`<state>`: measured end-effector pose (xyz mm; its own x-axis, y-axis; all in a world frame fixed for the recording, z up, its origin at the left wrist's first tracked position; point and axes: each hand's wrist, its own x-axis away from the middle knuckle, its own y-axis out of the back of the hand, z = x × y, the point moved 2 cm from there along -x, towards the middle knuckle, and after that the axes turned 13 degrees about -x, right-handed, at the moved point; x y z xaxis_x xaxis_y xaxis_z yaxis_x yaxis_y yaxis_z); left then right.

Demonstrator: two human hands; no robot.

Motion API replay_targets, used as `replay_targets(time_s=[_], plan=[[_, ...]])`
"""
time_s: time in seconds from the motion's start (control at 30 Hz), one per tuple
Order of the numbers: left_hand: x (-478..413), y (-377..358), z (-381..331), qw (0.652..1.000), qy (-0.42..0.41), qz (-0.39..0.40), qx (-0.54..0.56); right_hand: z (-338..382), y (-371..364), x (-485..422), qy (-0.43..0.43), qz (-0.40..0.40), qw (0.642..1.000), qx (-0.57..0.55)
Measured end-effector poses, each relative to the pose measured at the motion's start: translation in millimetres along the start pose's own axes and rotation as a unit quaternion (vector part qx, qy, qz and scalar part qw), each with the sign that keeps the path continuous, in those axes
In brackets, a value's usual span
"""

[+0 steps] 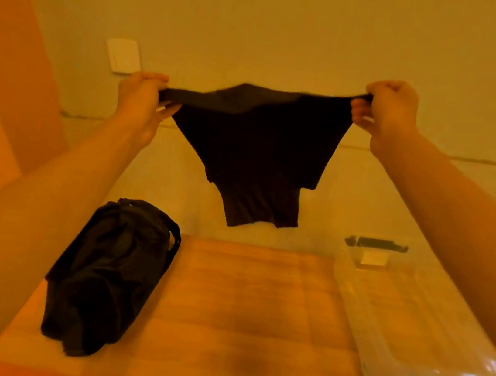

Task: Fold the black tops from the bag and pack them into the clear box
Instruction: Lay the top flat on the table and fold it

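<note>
A black top (255, 150) hangs in the air above the table, stretched wide between both hands. My left hand (141, 99) pinches its left upper corner. My right hand (385, 108) pinches the right upper corner, slightly higher. The lower part of the top dangles free, well above the table. A black bag (107, 273) lies on the left side of the wooden table (242, 308). The clear box (406, 324), with black clip handles at its near and far ends, stands on the right side of the table.
A pale wall rises right behind the table, with a white switch plate (123, 55) on it at upper left. An orange surface borders the scene on the left. Bare wood shows between the bag and the box.
</note>
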<state>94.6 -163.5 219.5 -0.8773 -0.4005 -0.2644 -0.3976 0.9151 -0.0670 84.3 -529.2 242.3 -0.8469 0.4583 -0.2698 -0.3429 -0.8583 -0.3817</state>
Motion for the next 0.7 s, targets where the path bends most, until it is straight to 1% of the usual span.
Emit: replay_targets(time_s=[0.1, 0.23, 0.3, 0.4, 0.47, 0.5, 0.53, 0.6, 0.7], plan=[[44, 19, 41, 0.999, 0.015, -0.027, -0.025, -45, 36, 50, -0.029, -0.052, 0.998, 0.022], [118, 55, 104, 0.996, 0.050, -0.030, -0.075, -113, 98, 134, -0.055, -0.109, 0.990, 0.067], [159, 77, 138, 0.990, 0.071, -0.026, -0.121, -143, 130, 184, -0.064, -0.103, 0.986, 0.115], [217, 110, 196, 0.974, 0.105, 0.012, -0.201, -186, 168, 251, -0.084, -0.041, 0.973, 0.209], [249, 126, 233, 0.956, 0.125, 0.037, -0.265, -218, 191, 282, -0.102, -0.022, 0.958, 0.269], [264, 132, 246, 0.946, 0.138, 0.040, -0.291, -229, 200, 296, -0.114, -0.024, 0.953, 0.278], [277, 138, 259, 0.942, 0.154, 0.039, -0.296, -237, 209, 308, -0.125, -0.026, 0.953, 0.274], [303, 145, 275, 0.945, 0.186, 0.043, -0.265, -243, 228, 329, -0.148, -0.030, 0.949, 0.278], [334, 158, 286, 0.948, 0.183, 0.057, -0.255, -243, 255, 348, -0.144, -0.027, 0.942, 0.301]])
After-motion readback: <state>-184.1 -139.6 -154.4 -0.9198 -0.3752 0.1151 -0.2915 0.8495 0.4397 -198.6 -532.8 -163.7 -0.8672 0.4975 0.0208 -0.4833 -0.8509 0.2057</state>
